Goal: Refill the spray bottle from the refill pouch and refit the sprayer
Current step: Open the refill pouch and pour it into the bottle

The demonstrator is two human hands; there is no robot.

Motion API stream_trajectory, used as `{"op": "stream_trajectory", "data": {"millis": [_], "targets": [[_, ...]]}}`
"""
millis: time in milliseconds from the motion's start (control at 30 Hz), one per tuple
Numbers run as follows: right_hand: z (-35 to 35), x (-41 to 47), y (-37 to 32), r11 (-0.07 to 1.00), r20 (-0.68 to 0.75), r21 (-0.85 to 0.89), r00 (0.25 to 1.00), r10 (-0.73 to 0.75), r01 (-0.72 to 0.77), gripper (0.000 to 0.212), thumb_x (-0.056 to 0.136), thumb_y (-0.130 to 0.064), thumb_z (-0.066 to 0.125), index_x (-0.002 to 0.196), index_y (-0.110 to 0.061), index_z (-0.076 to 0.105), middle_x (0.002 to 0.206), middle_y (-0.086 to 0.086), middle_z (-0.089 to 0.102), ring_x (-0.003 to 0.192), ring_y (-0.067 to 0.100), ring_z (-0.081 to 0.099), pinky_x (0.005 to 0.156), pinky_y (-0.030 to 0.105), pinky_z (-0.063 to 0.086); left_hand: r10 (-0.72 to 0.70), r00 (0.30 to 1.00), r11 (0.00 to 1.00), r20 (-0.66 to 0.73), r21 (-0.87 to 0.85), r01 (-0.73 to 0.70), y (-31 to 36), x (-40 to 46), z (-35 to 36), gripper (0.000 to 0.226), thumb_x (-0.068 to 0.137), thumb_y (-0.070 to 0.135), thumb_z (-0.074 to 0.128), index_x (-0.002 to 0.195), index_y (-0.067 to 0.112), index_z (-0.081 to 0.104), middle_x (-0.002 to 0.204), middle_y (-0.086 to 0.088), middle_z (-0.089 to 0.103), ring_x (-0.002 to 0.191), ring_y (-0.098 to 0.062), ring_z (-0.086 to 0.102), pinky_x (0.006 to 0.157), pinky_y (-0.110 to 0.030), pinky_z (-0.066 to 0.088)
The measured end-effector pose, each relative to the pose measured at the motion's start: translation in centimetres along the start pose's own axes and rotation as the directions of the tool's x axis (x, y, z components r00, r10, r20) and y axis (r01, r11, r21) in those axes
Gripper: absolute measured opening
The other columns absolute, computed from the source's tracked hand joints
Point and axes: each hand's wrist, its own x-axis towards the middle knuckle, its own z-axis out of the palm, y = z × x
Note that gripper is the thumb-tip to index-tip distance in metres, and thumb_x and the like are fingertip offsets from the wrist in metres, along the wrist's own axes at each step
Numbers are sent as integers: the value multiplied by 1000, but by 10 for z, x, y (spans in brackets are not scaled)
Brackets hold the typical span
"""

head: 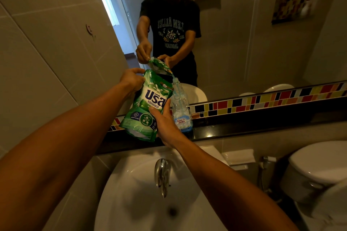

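Leftmost, the left hand [132, 80] grips the upper left edge of the green refill pouch [148, 107], fingers curled over its top corner. That pouch is tipped toward the right, its printed face to the camera and its spout end raised over the neck of the clear spray bottle [181, 108]. A thin pale stream seems to run from the spout into the bottle's mouth, though the dim light and the mirror behind make this hard to confirm. Below and right of the pouch, the right hand [165, 124] cups its lower right side, thumb pressed flat against the front. Just beside that hand the bottle stands upright on the dark ledge [244, 129] under the mirror [234, 43], with no sprayer on it. Nearer the camera lie the white sink [131, 193] and its chrome tap [162, 174], and at far right a toilet [319, 165].
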Motion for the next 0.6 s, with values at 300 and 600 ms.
{"op": "stream_trajectory", "data": {"millis": [300, 600], "targets": [[1, 2, -1, 1000, -15, 2, 1000, -27, 27, 104, 87, -43, 67, 161, -50, -7, 154, 5, 48, 133, 29, 58, 107, 60, 51, 32, 999, 999, 1, 18, -32, 1, 4, 0, 37, 96, 2, 58, 130, 18, 60, 114, -18, 69, 77, -23, 68, 64, -34, 58], [2, 2, 0, 1000, -20, 2, 1000, -21, 21, 104, 86, -45, 68, 161, -50, -4, 153, 3, 51, 134, 28, 58, 107, 59, 51, 15, 1000, 999, 7, 35, -15, 2, 3, 0, 36, 98, 7, 57, 131, 20, 60, 116, -18, 68, 98, -33, 71, 75, -40, 60]]}}
